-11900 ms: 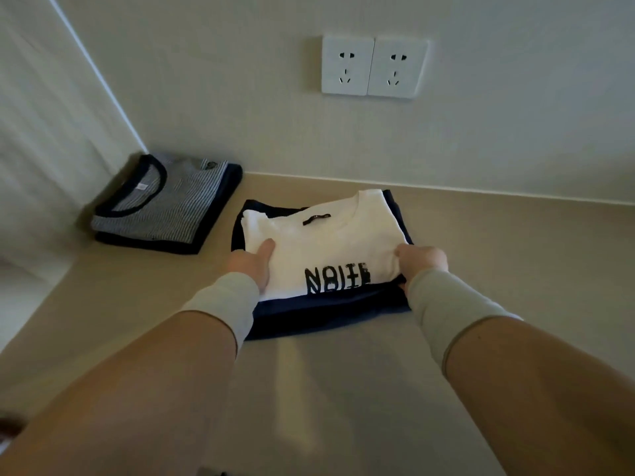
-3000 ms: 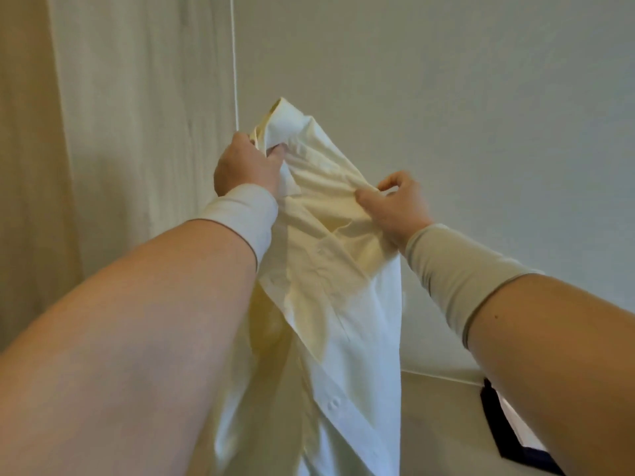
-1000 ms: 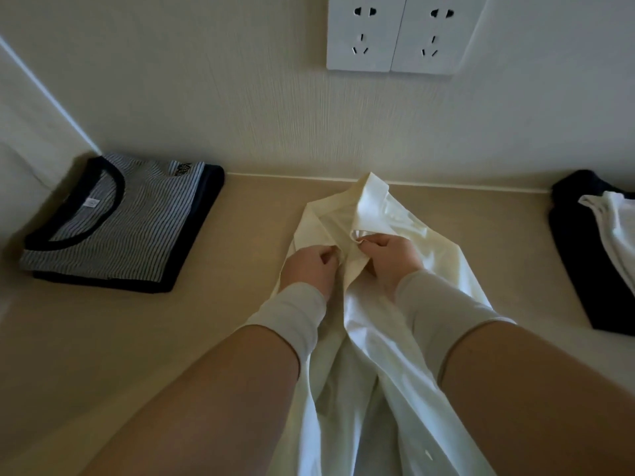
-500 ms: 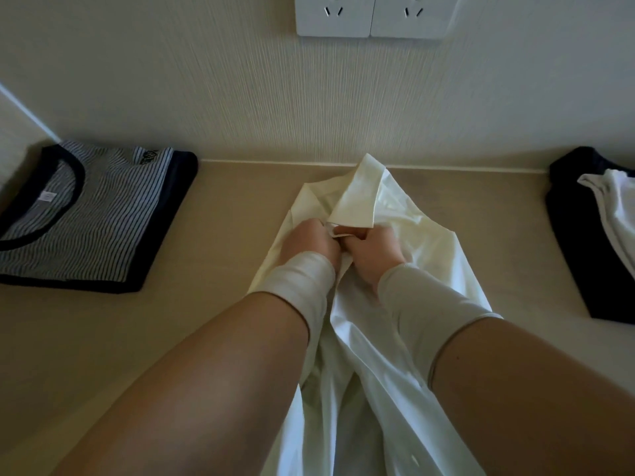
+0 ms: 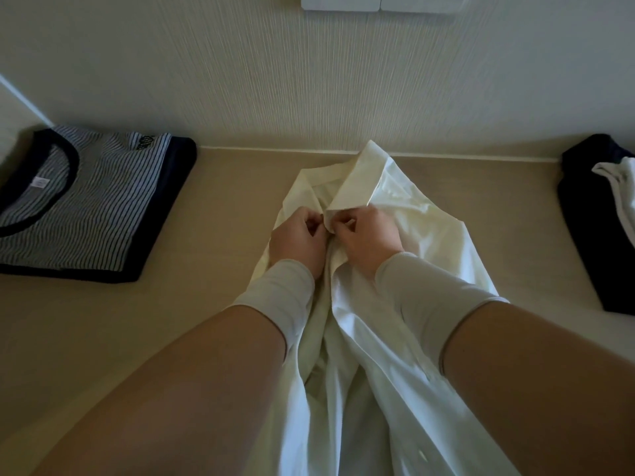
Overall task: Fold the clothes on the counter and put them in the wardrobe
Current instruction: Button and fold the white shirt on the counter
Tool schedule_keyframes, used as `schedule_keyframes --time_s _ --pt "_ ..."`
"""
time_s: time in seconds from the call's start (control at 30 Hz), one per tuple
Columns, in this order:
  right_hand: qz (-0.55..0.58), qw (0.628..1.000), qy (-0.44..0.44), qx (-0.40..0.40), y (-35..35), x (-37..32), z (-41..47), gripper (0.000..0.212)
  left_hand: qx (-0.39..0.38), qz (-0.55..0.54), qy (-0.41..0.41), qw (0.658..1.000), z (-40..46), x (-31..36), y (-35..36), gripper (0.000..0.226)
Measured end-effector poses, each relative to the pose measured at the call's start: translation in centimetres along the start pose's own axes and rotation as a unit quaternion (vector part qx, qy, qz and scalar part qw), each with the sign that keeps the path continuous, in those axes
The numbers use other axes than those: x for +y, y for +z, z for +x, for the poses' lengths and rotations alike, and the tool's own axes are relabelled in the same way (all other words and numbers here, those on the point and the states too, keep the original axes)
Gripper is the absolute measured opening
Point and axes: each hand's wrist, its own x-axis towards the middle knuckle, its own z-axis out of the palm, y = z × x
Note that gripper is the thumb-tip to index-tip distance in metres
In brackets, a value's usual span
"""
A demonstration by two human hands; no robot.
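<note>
A cream button-up shirt [image 5: 426,235] lies lengthwise on the beige counter [image 5: 213,255], collar toward the wall, its lower part hanging over the front edge. My left hand [image 5: 297,237] and my right hand [image 5: 366,235] sit side by side just below the raised collar, both pinching the shirt's front edges together at the neck. What the fingertips hold is hidden by fabric folds.
A folded grey striped top with dark trim [image 5: 82,201] lies at the counter's left. A folded dark garment [image 5: 598,235] with a white one on top sits at the right edge. Wall sockets [image 5: 378,1] are above on the back wall.
The shirt, held up in the air three seconds ago, now lies on the counter. Over the last second my hands stayed at the collar, fingers shifting slightly on the front edges.
</note>
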Motion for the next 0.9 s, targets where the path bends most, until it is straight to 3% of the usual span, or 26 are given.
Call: schedule_keyframes --time_s 0.1,0.33,0.53,0.8,0.9 --pt "-0.015 0.999 -0.04 -0.001 0.8 0.1 -0.4 0.019 0.001 0.008 0.015 1.0 0.1 -0.2 0.1 0.006" --pt "0.001 1.0 -0.027 -0.002 0.6 0.2 -0.1 0.02 0.004 -0.01 0.015 1.0 0.2 -0.1 0.2 0.01" --pt "-0.091 0.994 -0.04 -0.04 0.6 0.0 0.5 0.047 -0.009 -0.043 0.005 0.999 0.6 0.0 0.1 0.01" --pt "0.008 0.99 -0.059 0.129 -0.1 0.7 0.0 0.019 0.012 -0.025 -0.021 0.999 0.5 0.2 0.5 0.004" --pt "-0.054 0.985 -0.127 0.106 0.3 0.7 -0.8 0.016 0.015 -0.005 -0.035 0.999 0.3 0.4 0.5 0.005"
